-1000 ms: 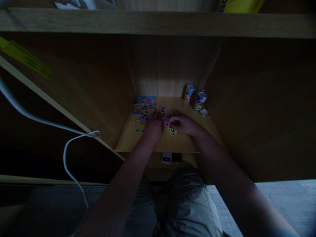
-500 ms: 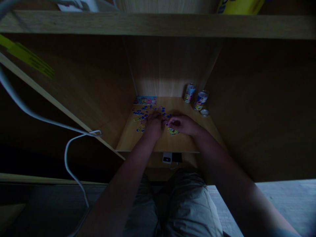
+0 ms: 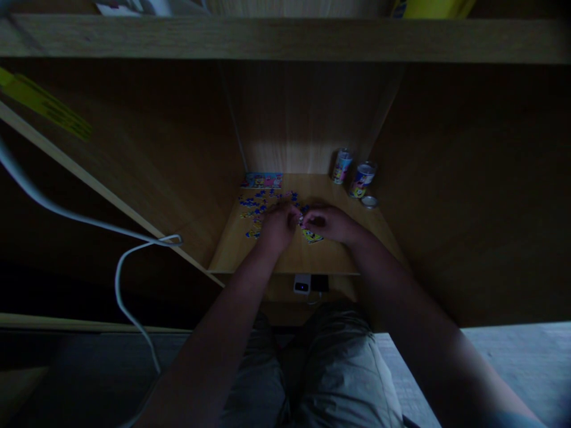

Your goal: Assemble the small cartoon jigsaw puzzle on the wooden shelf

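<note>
Scattered jigsaw puzzle pieces [image 3: 253, 203], mostly blue and yellow, lie on the wooden shelf board. My left hand [image 3: 279, 226] is closed in a pinch over their right side. Facing it, my right hand [image 3: 330, 222] is also closed, thumb and index finger curled together. Between the two sets of fingertips shows a small pinkish puzzle piece [image 3: 300, 220]; its edges are too dim to make out. Just below the fingertips lies a joined yellow puzzle section [image 3: 311, 236], partly covered by my right hand. A colourful picture card [image 3: 263, 180] stands or lies behind the loose pieces.
Two printed tins [image 3: 342, 166] [image 3: 363, 180] stand at the back right, with a round lid [image 3: 369, 202] beside them. A white device [image 3: 302, 284] sits on a lower ledge. A white cable [image 3: 89, 217] hangs at the left. The upper shelf edge [image 3: 285, 40] crosses overhead.
My left hand has drawn its fingers from spread over the pieces into a pinch, raised toward my right fingertips. My right hand has barely moved.
</note>
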`<state>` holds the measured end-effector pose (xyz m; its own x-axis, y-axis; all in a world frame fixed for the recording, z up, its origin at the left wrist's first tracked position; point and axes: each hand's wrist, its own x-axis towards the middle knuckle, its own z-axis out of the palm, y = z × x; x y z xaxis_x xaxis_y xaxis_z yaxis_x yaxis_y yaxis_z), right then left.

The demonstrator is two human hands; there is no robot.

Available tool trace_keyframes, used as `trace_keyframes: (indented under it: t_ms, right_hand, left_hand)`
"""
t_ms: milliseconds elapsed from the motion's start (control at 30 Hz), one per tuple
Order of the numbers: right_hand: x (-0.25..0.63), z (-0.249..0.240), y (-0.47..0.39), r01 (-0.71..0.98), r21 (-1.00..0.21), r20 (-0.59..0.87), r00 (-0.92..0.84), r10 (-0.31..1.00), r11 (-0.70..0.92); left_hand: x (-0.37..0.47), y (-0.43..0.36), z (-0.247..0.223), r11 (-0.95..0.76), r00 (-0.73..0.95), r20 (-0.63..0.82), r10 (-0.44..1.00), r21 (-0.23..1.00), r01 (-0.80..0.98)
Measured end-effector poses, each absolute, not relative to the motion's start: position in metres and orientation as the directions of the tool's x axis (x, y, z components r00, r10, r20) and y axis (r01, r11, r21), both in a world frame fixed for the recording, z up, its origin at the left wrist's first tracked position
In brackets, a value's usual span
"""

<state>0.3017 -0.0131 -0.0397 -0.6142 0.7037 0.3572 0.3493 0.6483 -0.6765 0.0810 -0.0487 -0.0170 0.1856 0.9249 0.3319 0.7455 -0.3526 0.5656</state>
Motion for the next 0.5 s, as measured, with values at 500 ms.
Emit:
trace_keyframes:
  t_ms: [500]
  right_hand:
    - [0.3029,-0.0463,-0.0083,0.309,-0.651,0.412,-0.624,0.664,0.694]
  left_hand:
    - [0.0847,-0.0466,-0.0195,-0.329,0.203,0.310,0.929,0.437,0.837]
